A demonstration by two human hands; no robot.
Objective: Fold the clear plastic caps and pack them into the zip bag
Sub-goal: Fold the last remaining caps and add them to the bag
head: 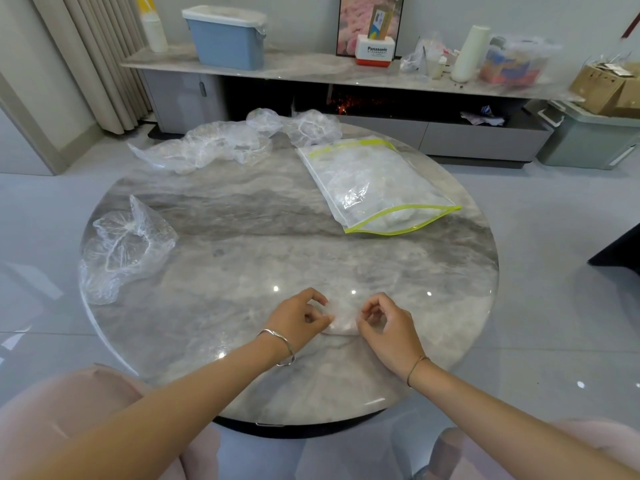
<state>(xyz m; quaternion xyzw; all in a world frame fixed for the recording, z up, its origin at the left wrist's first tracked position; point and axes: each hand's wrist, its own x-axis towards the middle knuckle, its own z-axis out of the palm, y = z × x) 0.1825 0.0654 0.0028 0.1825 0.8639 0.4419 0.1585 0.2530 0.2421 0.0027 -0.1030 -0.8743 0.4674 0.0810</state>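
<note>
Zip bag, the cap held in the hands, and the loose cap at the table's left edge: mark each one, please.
zip bag (pixel 377 181), head view, middle of its clear panel.
folded cap (pixel 343 320), head view, the visible strip of plastic.
loose cap (pixel 128 244), head view, its crumpled middle.

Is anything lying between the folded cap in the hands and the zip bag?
Nothing visible. The left hand and right hand pinch the folded cap; bare table runs from it to the zip bag. Loose caps lie off to the left and far side.

bright even indoor light, small ceiling-lamp glare spots on glossy worktop (pixel 242 271), soft shadows, wide-angle bending and blur at edges
</note>
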